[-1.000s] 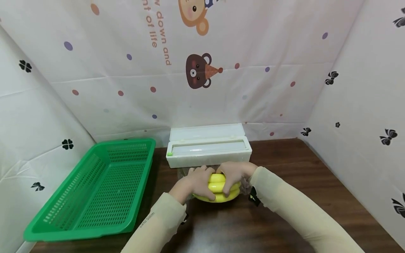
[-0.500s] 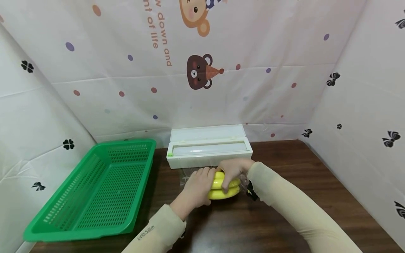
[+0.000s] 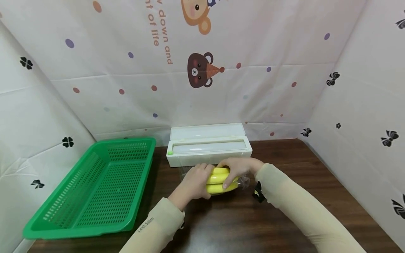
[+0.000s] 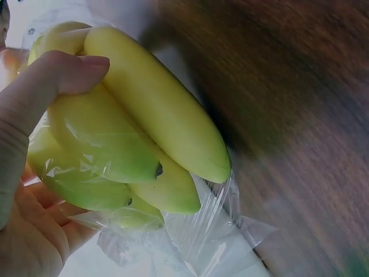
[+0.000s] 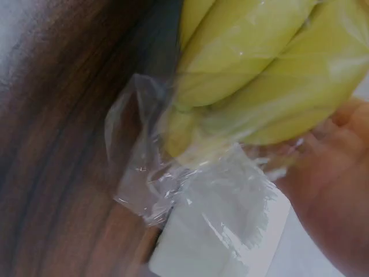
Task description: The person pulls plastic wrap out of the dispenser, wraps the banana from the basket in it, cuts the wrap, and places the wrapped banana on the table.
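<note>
Over the brown table (image 3: 240,221), left hand (image 3: 195,181) and right hand (image 3: 238,169) grip bananas (image 3: 217,179) between them.

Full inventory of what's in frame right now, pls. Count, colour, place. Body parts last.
Banana bunch: 1, yellow with greenish tips, between the hands
Clear film: count unclear, transparent, over the bananas with loose folds past them
Dispenser box: 1, white, behind the hands, lid open
Small tab: 1, bright green, left end of the box
Basket: 1, green, left side
Table: 1, dark brown wood grain, under everything
Patterned sheeting: sheet count unclear, whitish with prints, back and both sides
Wrist device: 1 clearly seen, mostly black, right wrist
Sleeves: 2, cream, on the arms
Left hand: 1, bare, gripping the bunch's left
Right hand: 1, bare, gripping its right
</note>
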`<state>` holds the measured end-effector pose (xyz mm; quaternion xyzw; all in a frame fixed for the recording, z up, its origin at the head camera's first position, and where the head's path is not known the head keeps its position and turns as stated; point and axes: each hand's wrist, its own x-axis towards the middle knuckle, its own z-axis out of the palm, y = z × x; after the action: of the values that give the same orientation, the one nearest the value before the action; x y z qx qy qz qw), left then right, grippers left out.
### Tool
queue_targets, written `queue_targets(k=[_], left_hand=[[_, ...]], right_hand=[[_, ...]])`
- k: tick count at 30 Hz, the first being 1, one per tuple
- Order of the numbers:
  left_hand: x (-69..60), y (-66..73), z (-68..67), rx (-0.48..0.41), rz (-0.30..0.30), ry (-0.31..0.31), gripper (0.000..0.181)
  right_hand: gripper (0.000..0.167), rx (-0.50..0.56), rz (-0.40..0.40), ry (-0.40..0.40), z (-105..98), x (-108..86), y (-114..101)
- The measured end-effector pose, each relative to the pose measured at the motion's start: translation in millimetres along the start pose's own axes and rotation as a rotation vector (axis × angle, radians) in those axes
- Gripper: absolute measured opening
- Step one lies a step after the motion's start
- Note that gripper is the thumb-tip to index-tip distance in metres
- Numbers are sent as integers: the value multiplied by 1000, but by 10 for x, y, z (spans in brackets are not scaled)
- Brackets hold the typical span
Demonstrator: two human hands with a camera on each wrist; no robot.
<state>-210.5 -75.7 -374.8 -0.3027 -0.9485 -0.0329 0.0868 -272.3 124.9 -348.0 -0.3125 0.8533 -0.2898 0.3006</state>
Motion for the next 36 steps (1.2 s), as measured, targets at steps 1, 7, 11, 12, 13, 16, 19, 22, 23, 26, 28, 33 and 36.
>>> queue_targets(k=[1, 7, 11, 12, 13, 16, 19, 22, 23, 26, 28, 33, 36], left_hand=[[2, -6, 5, -13, -6, -5, 82], [19, -63, 23, -58, -36, -36, 84], [40, -110, 10, -105, -54, -51, 86], [46, -122, 7, -115, -58, -53, 86], [53, -134, 5, -127, -60, -54, 85], [74, -163, 1, -146, -65, -64, 84], [96, -180, -5, -178, -74, -78, 86], [115, -194, -24, -230, -94, -99, 84], [119, -201, -32, -247, -103, -106, 81], [119, -224, -51, -276, -121, -122, 75], [117, -243, -52, -276, -127, -122, 76], [102, -276, -42, -230, -124, -92, 82], [66, -261, -35, -234, -120, -75, 91]], right_hand=[[65, -11, -22, 22, 6, -25, 12], [89, -164, -100, 260, 175, -179, -1], [90, -304, -158, 397, 350, -222, -37], [90, -340, -166, 420, 390, -221, -42], [91, -382, -176, 441, 424, -216, -46], [91, -506, -193, 493, 500, -190, -57], [86, -636, -214, 559, 525, -142, -65], [74, -718, -231, 597, 500, -86, -80], [71, -725, -238, 599, 481, -68, -90], [64, -698, -240, 564, 415, -23, -121], [63, -652, -226, 523, 368, -3, -142], [59, -560, -190, 463, 280, 32, -166], [53, -521, -198, 459, 244, 48, -157]])
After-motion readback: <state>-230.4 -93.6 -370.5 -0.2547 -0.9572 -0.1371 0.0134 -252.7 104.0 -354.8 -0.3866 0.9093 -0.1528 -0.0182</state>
